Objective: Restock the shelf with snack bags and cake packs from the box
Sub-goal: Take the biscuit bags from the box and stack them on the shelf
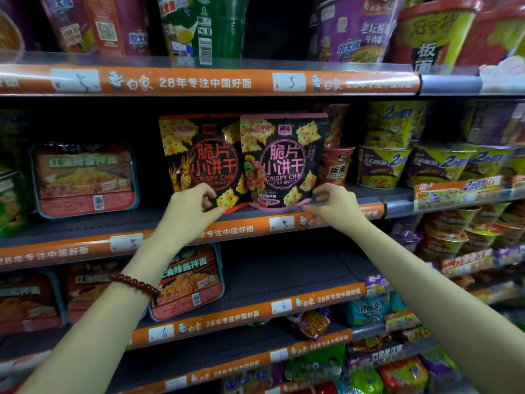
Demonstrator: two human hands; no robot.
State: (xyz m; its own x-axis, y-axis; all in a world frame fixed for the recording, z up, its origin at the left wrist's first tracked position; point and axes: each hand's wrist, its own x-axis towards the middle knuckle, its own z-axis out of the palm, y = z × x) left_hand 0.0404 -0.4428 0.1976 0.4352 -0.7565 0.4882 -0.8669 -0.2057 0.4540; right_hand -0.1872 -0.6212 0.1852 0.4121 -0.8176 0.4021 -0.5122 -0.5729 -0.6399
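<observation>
A person is standing two snack bags upright on the middle shelf point(255, 220) of a shop display, so the placing step of the restock is under way. The left hand point(193, 206) is curling its fingers at the lower edge of the orange-trimmed bag point(199, 157), seemingly pinching its bottom corner, though the view is soft there and the grip is not certain. The right hand point(332, 203) is pinching the lower right corner of the pink-trimmed bag point(284, 157), thumb and fingers closing on the seam. The two bags are touching side by side, the pink one overlapping the orange one slightly, both facing front near the shelf's edge. A red noodle tray point(85, 177) is lying further left, and yellow noodle cups point(383, 166) are stacked to the right. The supply box is not in view. The next move probably calls for squaring the bags upright, letting go gently so neither topples, then reaching back for more stock.
</observation>
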